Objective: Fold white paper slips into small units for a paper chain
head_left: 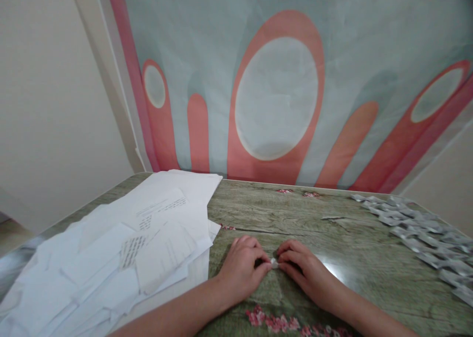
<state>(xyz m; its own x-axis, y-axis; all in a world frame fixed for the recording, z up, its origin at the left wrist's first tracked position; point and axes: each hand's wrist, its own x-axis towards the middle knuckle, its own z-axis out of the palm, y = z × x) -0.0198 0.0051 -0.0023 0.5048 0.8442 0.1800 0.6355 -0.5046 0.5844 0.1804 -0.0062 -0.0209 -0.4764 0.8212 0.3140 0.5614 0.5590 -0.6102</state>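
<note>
In the middle of the table, a small whitish piece (274, 263), which looks like folded or twisted paper, lies between my fingertips. My left hand (244, 264) pinches its left end between thumb and fingers. From the other side, my right hand (303, 267) pinches the right end, its fingers curled. Most of the piece is hidden by my fingers, so its exact shape cannot be made out. Close by on the left is a big heap of white paper sheets (99, 248), some with printed lines.
Along the right side of the wood-patterned table (258, 206) lie rows of small whitish-grey twisted pieces (424, 241). The paper heap covers the table's left part. Behind the far edge stands a wall covering (273, 95) with pink and grey shapes.
</note>
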